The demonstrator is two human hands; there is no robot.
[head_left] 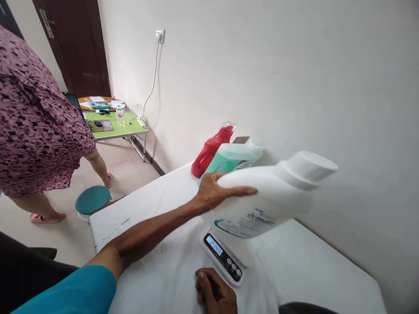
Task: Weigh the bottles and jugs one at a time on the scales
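White bottle (262,196) lies tilted on its side atop the scale (225,255), overhanging the platform; left hand (216,189) grips its upper side w/ fingers wrapped, right hand (214,294) rests loosely curled on the cloth just beside the scale. Risk: bottle is likely to roll off or skew the reading if grip loosens, since the load sits off-centre. Surface is a white-covered table (310,270) against a plain wall, red bottle (211,150) & green bottle (229,159) behind; another person stands near a green table (131,127) further back.

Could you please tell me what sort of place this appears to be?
Probably a plain room in a home or small office: bare white wall with a socket, dark wooden door, tiled floor, and a small green folding table of papers.
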